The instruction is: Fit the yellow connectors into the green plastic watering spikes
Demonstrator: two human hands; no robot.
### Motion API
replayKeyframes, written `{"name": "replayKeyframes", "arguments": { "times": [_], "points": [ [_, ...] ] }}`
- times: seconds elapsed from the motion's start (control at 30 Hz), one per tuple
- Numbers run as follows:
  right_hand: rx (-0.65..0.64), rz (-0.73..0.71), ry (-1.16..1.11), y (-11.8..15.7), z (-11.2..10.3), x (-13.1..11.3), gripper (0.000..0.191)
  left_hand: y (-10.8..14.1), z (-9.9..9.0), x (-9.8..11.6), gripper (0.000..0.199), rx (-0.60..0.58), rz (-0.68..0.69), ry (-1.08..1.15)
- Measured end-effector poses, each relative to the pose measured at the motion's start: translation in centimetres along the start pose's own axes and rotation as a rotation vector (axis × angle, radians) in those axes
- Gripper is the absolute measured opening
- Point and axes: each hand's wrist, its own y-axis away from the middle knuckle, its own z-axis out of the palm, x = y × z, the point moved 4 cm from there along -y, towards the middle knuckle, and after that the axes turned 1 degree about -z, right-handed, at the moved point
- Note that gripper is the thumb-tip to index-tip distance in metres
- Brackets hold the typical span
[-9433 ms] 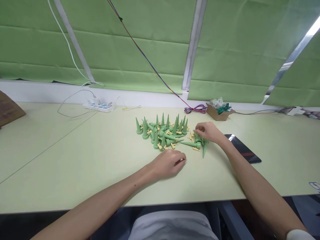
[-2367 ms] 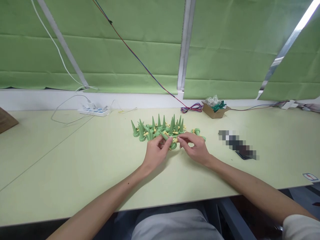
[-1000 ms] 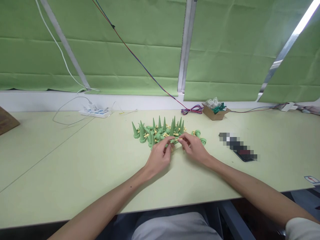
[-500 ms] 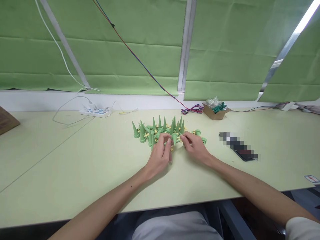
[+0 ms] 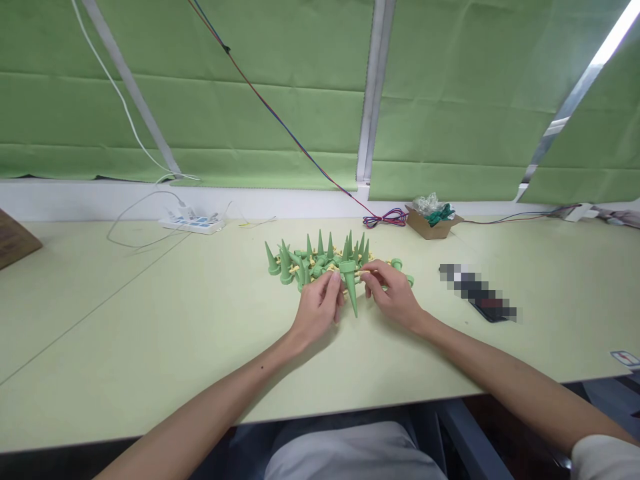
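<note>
OK, dead centre of the frame: green spike [image 5: 351, 288] up off the bench [image 5: 175, 333], wide cap on top, tip pointing down, slightly tilted. L hand [image 5: 319, 305] has its fingers closed in a pinch at the cap's left side; exact contact spot is too small to call, prob. the cap edge or a stub there. R hand [image 5: 393, 291] is pinching a thin yellow piece [image 5: 365, 271] at the cap's right side, thumb vs. index.

So, what could go wrong? Biggest risk IMO: yellow piece going in skewed. It's small, w/ only fingertips on it, so an off-line push could jam it or bend it. Slip's next: if the L pinch is shallow, any twist from the R could spin the spike, swinging that long tip round, poss. into the palm. Push too hard & the cap could pop out of the L fingers altogether.

Where'd it drop? Pile of green spikes [image 5: 320, 265] is right behind, mid-frame, several standing point up, yellow bits among them. A fallen piece could get lost in there, or knock upright ones over. Few more green parts [image 5: 397, 265] sit just beyond the R knuckles, right of centre; a careless elbow-out move might brush 'em.
</note>
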Motion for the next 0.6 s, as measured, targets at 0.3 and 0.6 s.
{"name": "replayKeyframes", "arguments": {
  "times": [0.3, 0.6],
  "points": [
    [0.000, -0.063, 0.014, 0.03, -0.05, -0.04, 0.019, -0.40, 0.29, -0.82, 0.068, -0.110, -0.204, 0.234],
    [-0.039, -0.144, -0.032, 0.04, 0.18, -0.66, 0.016, -0.27, 0.62, -0.92, 0.072, -0.149, -0.304, 0.291]
  ]
}}
